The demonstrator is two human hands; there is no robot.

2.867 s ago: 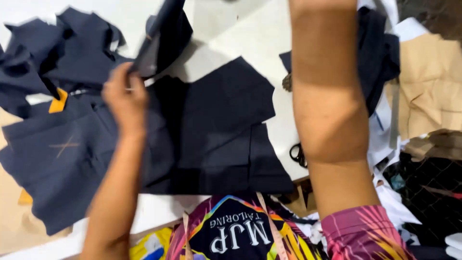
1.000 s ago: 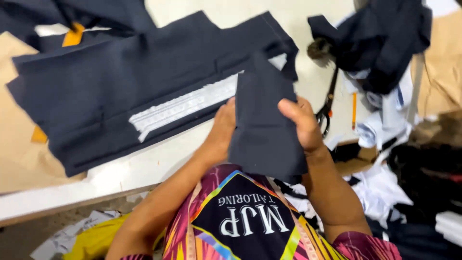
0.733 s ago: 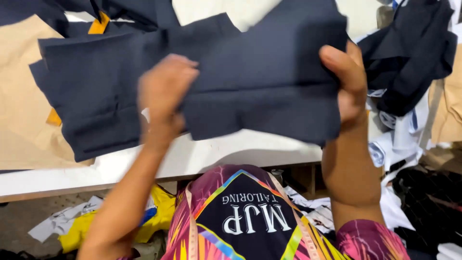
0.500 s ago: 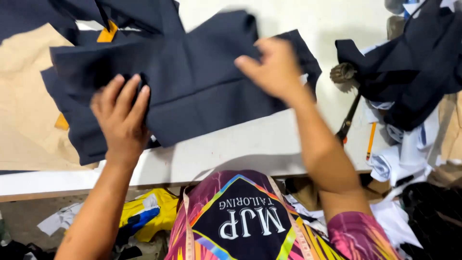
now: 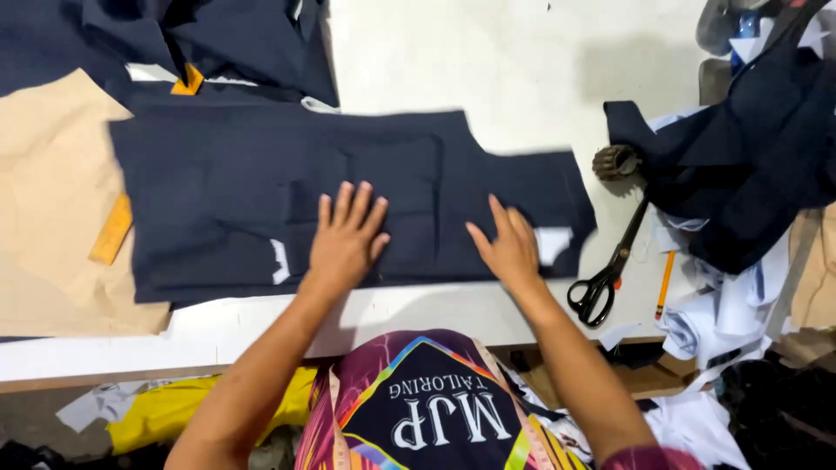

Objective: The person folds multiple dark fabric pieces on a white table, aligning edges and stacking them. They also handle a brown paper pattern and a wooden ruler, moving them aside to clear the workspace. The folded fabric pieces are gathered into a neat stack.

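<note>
Stacked dark navy fabric pieces [image 5: 226, 187] lie flat on the white table [image 5: 488, 61]. My left hand [image 5: 345, 237] presses palm down on the middle of the stack, fingers spread. My right hand [image 5: 507, 246] rests flat on the right part of the same fabric, near a white patch at its edge. Neither hand grips anything.
Black scissors [image 5: 603, 277] and an orange pencil [image 5: 664, 283] lie right of the fabric. A heap of navy cloth [image 5: 749, 165] and white paper rolls [image 5: 714, 318] sits at the right. Brown paper pattern [image 5: 48, 200] and more navy pieces [image 5: 218, 39] lie left and behind.
The navy piece I held up in both hands has been laid down on the stack. Both hands now lie flat on it, smoothing it.
</note>
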